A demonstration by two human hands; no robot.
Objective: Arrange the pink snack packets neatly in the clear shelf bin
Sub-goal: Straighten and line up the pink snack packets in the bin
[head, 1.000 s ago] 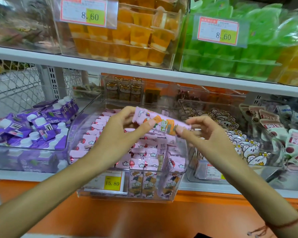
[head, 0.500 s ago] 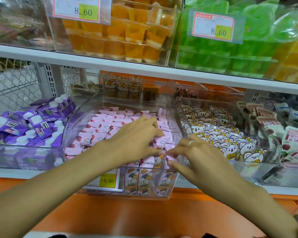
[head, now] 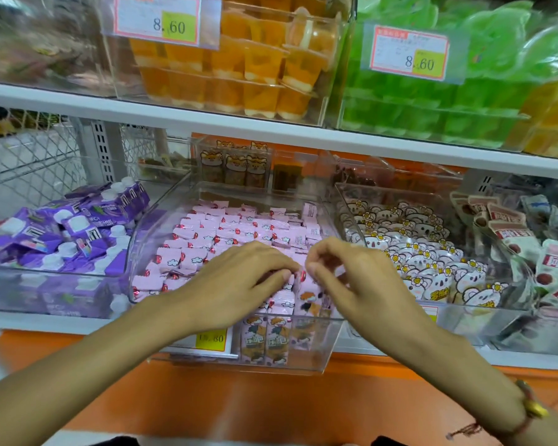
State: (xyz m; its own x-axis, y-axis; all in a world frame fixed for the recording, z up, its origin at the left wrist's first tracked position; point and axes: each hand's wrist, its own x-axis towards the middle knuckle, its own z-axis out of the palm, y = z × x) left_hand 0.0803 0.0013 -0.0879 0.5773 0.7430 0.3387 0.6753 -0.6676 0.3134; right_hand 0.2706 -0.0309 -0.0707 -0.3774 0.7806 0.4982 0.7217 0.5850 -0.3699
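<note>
Lighting: bright, even, from overhead; shadows soft and faint. Glare: pale reflections across the clear bin fronts [head: 303,342] and the upper price tags [head: 409,53]. Blur: upper left corner smeared; the green packs [head: 464,91] at upper right soft; lower edge hazy. Distortion: wide-angle bend, the white shelf edge [head: 271,130] sloping and bowing toward the frame borders. Centre fairly sharp.

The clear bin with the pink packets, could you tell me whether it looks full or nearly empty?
Full. Pink packets cover the clear bin from back wall to front, with more standing upright behind its front wall.
</note>
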